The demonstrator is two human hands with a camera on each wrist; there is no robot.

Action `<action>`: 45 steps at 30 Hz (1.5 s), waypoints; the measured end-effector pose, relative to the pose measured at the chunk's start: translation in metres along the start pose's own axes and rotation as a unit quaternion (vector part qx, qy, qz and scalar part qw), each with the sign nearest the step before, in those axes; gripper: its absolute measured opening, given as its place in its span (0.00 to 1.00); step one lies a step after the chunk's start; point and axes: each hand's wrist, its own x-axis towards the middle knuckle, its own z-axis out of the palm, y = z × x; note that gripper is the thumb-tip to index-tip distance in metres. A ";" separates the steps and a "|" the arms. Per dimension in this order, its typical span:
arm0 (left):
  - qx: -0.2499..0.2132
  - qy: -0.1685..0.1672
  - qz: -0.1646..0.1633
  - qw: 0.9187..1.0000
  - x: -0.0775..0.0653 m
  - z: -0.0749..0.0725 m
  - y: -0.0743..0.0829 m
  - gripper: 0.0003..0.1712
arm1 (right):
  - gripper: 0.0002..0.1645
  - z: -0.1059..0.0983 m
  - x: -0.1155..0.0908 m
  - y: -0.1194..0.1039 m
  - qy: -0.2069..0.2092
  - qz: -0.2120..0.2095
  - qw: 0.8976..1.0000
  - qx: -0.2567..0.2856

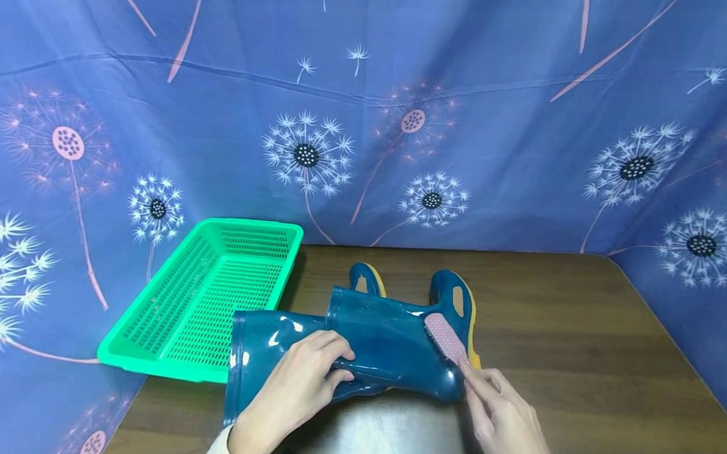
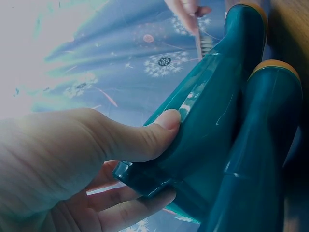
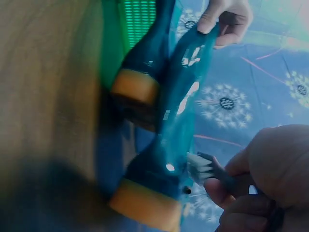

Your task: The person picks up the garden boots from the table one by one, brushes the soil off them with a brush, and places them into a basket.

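Two shiny dark teal rubber boots with yellow soles lie on their sides on the table, one partly over the other. My left hand (image 1: 301, 378) grips the upper boot (image 1: 384, 334) by its shaft near the opening, its thumb (image 2: 161, 133) pressed on the outside. The lower boot (image 1: 269, 337) sticks out to the left beneath that hand. A pink brush (image 1: 446, 337) is held by its handle in my right hand (image 1: 507, 422). Its bristles (image 3: 200, 166) meet the upper boot around the ankle.
A green plastic basket (image 1: 166, 369) with slotted sides stands left of the boots. The brown wooden table (image 1: 552, 327) reaches back to a blue cloth (image 1: 509, 192) printed with dandelions, which hangs behind and at both sides.
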 end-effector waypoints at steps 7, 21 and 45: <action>-0.003 -0.002 -0.004 1.000 -0.001 -0.001 0.000 0.15 | 0.26 0.002 -0.011 0.021 0.045 0.021 0.999 -0.011; 0.007 0.000 -0.006 1.000 -0.001 -0.002 -0.002 0.15 | 0.27 -0.016 -0.002 0.034 0.050 0.013 0.999 -0.014; 0.005 0.001 0.003 1.000 0.000 0.001 -0.001 0.14 | 0.32 -0.030 -0.007 0.093 0.011 0.002 0.998 -0.069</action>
